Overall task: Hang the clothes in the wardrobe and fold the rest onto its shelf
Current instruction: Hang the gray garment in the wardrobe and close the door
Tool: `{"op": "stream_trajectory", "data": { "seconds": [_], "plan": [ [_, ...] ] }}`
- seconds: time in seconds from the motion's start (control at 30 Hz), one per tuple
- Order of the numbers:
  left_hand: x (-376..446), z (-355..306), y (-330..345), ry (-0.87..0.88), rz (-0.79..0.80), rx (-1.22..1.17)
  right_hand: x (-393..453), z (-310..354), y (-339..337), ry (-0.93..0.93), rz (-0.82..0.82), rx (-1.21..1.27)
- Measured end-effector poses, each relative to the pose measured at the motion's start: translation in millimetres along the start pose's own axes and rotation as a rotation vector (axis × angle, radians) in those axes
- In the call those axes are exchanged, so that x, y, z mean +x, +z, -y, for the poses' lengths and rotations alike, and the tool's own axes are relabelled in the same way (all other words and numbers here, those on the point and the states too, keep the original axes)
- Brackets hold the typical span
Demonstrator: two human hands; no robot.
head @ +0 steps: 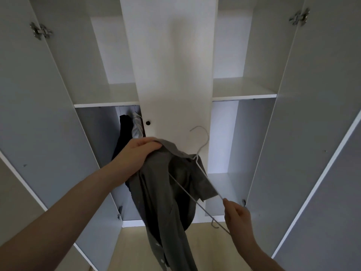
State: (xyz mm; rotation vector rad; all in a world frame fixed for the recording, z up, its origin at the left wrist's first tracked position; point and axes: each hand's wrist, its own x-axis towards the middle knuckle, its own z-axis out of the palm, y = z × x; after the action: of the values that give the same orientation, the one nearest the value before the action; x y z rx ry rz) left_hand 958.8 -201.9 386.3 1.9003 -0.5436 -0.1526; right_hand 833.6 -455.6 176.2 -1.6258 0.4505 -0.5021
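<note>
Pale wood floor (129, 249) below centre; metal door hinges (40, 32) and (298, 17) high above the floor at left and right; black knob (148, 122) between.

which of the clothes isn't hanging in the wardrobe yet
The grey shirt, gripped by the left hand on a wire hanger. The black garment and light grey garment already hang inside.

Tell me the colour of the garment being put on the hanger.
Plain dark grey garment, seen in the head view.
</note>
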Motion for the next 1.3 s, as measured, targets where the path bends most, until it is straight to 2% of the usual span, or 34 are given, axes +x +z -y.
{"op": "stream_trajectory", "data": {
  "seconds": [0.13,0.2,0.27,0.3,0.33,0.4,0.43,0.47,0.53,0.6,0.67,0.73,0.8,0.9,0.97,1.1,1.17,1.3],
  "plan": [
    [-4.2,21.4,5.0,0.013,0.284,0.428,4.4,10.6,-3.5,-0.011,-0.012,0.028],
    [-5.8,26.1,2.5,0.020,0.484,0.655,6.3,17.4,-6.9,-0.022,-0.022,0.034],
    [-6.1,23.8,-1.0,0.017,0.659,0.740,7.0,23.8,-10.1,-0.035,-0.007,0.050],
    [-5.3,20.3,-1.4,0.060,0.660,0.718,7.0,26.1,-11.1,-0.038,0.000,0.058],
    [-1.6,16.9,-0.8,0.149,0.580,0.670,6.8,28.6,-11.3,-0.039,0.006,0.067],
    [14.7,14.6,-0.1,0.330,0.293,0.645,6.7,34.1,-9.7,-0.044,0.015,0.084],
    [24.8,13.3,-0.1,0.375,0.181,0.716,7.0,37.0,-8.4,-0.047,0.017,0.098],
    [34.6,11.8,-0.7,0.380,0.119,0.809,6.9,39.9,-6.7,-0.048,0.015,0.115],
    [50.2,11.1,-1.3,0.342,0.103,0.891,5.7,43.5,-4.4,-0.068,0.019,0.135],
    [58.2,9.5,0.6,0.289,0.050,0.803,4.0,46.5,-5.4,-0.107,0.047,0.135],
    [61.2,7.6,1.3,0.263,-0.002,0.726,3.2,50.4,-9.9,-0.113,0.146,0.170],
    [60.8,5.8,-0.6,0.282,-0.053,0.678,6.5,52.0,-18.1,-0.011,0.234,0.327],
    [62.1,3.7,-4.6,0.281,-0.074,0.600,11.4,42.5,-26.3,0.087,0.259,0.497],
    [65.6,-1.6,-8.2,0.313,-0.054,0.500,14.1,15.1,-21.1,0.057,0.266,0.140],
    [66.4,-8.0,-7.6,0.336,-0.031,0.481,13.7,3.3,-3.3,0.120,0.309,-0.014],
    [63.9,-20.3,-4.2,0.368,0.019,0.468,21.5,8.2,36.6,0.001,0.341,0.093],
    [61.8,-22.9,-5.9,0.379,0.030,0.475,26.8,18.7,48.9,-0.052,0.363,0.048],
    [54.4,-20.7,-17.0,0.359,0.038,0.566,36.6,29.6,59.8,-0.043,0.449,-0.057]
  ]
}}
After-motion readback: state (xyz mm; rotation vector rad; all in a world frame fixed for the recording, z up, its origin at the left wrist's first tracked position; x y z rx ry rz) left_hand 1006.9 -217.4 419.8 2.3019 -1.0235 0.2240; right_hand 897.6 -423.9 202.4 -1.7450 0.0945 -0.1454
